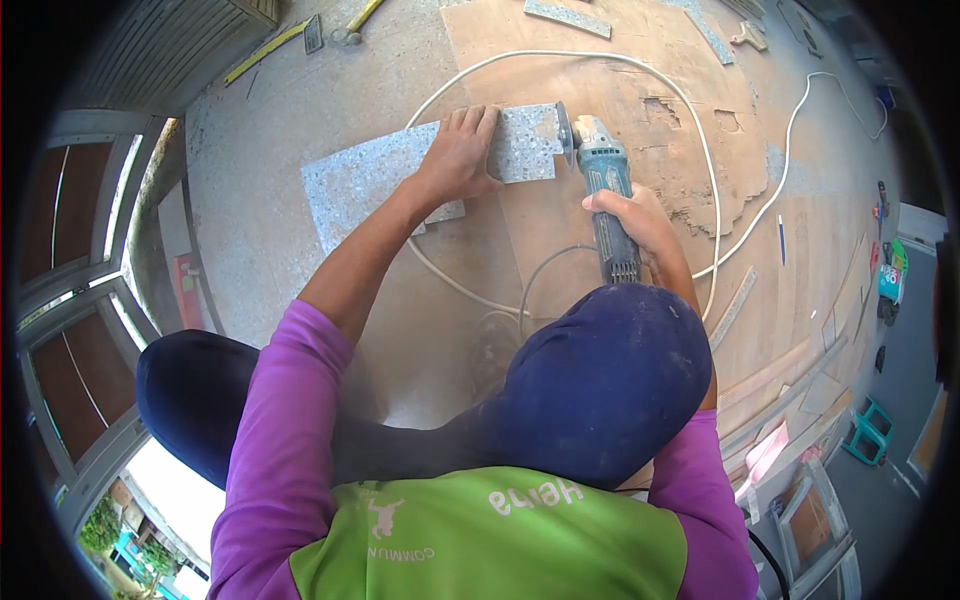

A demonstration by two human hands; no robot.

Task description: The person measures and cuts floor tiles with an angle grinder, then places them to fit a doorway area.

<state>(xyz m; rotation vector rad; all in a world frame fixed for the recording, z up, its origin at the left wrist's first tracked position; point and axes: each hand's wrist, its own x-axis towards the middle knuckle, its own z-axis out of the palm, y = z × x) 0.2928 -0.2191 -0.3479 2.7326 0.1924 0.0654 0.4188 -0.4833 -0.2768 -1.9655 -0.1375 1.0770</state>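
Observation:
A speckled grey-white terrazzo tile (365, 180) lies on the floor in front of me. My left hand (462, 155) spans it, fingers over the far edge and thumb toward the near edge, holding it down. In my right hand (645, 225) is a teal and black angle grinder (605, 170), gripped round its body. The grinder's disc (566, 132) stands upright right at the tile's right end, where a corner is notched. Part of the grinder's back end is hidden behind my knee.
A white cable (590, 54) loops around the work area over worn plywood (740, 165). Tile strips (568, 17) lie at the far side, with a hammer (348, 36) and a yellow-edged square (265, 52) at far left. A blue pencil (782, 240) and a teal stool (870, 432) are to the right.

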